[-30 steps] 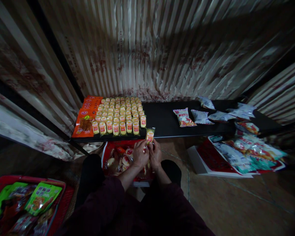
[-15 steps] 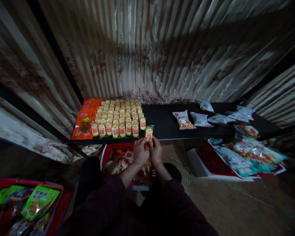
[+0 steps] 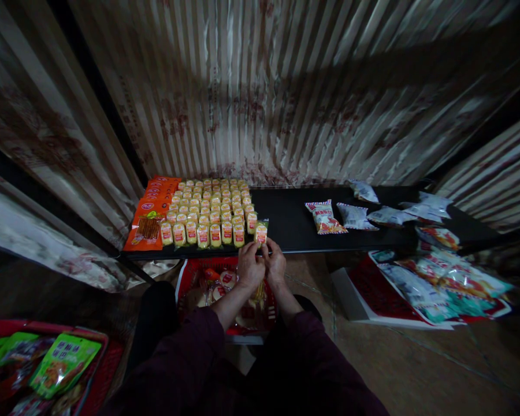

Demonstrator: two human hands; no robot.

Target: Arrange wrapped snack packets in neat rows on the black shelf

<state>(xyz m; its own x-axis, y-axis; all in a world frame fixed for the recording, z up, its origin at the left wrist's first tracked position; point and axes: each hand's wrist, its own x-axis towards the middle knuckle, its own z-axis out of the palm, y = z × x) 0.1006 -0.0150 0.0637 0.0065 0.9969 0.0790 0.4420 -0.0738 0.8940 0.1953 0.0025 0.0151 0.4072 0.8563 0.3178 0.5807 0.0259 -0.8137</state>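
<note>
Between the fingertips of my left hand (image 3: 250, 267) and my right hand (image 3: 274, 263) is a small wrapped cake (image 3: 260, 232) in clear film with a red and white label. Both hands are closed, pinching its lower end at the front edge of the black shelf (image 3: 281, 216). Just left of it, rows of similar wrapped cakes (image 3: 203, 216) stand close together on the shelf. Orange snack packets (image 3: 149, 216) lie overlapped at the rows' left side. Beneath my hands, a red basket (image 3: 184, 277) holds more packaged food, partly hidden by my forearms.
White and red snack bags (image 3: 325, 217) lie scattered on the shelf's right half. A red basket of bags (image 3: 361, 289) stands on the floor at right. Another red basket (image 3: 99, 335) with green pouches (image 3: 65, 364) is at lower left. A striped curtain (image 3: 242, 86) hangs behind.
The held cake has shifted slightly left, toward the front row's right end, still between both hands. The view has tilted a little, so the surroundings sit slightly lower.
</note>
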